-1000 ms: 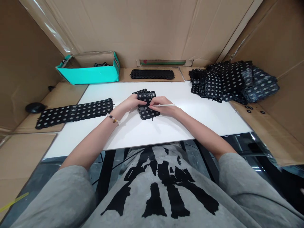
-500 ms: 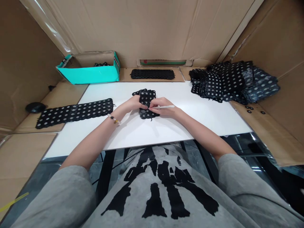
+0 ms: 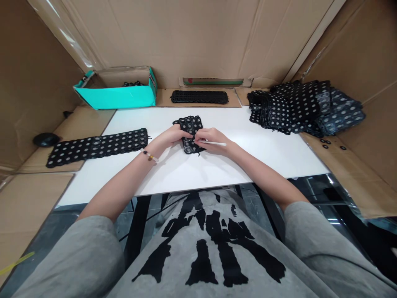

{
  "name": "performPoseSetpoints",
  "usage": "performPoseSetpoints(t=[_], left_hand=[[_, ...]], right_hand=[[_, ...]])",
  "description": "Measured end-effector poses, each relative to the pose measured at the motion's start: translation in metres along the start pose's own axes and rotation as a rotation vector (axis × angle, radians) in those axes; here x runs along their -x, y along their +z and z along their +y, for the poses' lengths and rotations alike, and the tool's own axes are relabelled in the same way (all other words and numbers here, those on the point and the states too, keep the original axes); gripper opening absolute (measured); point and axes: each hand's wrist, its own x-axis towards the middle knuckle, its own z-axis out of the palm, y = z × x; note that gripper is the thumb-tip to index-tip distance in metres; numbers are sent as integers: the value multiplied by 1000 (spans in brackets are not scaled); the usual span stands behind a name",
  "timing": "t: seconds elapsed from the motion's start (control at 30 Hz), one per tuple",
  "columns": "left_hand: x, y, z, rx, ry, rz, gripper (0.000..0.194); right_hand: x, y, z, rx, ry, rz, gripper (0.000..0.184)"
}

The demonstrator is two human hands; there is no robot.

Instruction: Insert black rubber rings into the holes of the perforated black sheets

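In the middle of the white table, a folded black sheet (image 3: 189,145) with rows of pale round dots lies under both hands. My left hand (image 3: 176,134) grips its left side, the thumb reaching across the top. My right hand (image 3: 214,135) pinches a thin white pen-like tool (image 3: 214,143), its near end pointing right. The tool's tip is at the sheet beside my left thumb, too small to make out. My right fingers also touch the sheet's right edge.
A long dotted black strip (image 3: 99,145) lies at left, near a black round object (image 3: 46,140). Behind stand a turquoise box (image 3: 119,97) and a stack of black strips (image 3: 199,97). Piled dotted sheets (image 3: 297,103) fill the back right, near several small black rings (image 3: 325,146). Cardboard walls surround the table.
The folded sheet has shifted and turned slightly under my hands, and my left thumb lies further across it. The white tool is still in my right hand, tilted a little differently.
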Motion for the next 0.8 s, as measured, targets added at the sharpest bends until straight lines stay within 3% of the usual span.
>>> performPoseSetpoints(t=[0.27, 0.47, 0.8], left_hand=[[-2, 3, -2, 8, -23, 80, 30], [-1, 5, -1, 60, 27, 99, 31], [-2, 6, -1, 142, -36, 105, 35]], right_hand=[[1, 1, 1, 35, -7, 28, 20], [2, 3, 5, 89, -11, 63, 22], [1, 9, 5, 193, 19, 28, 22]])
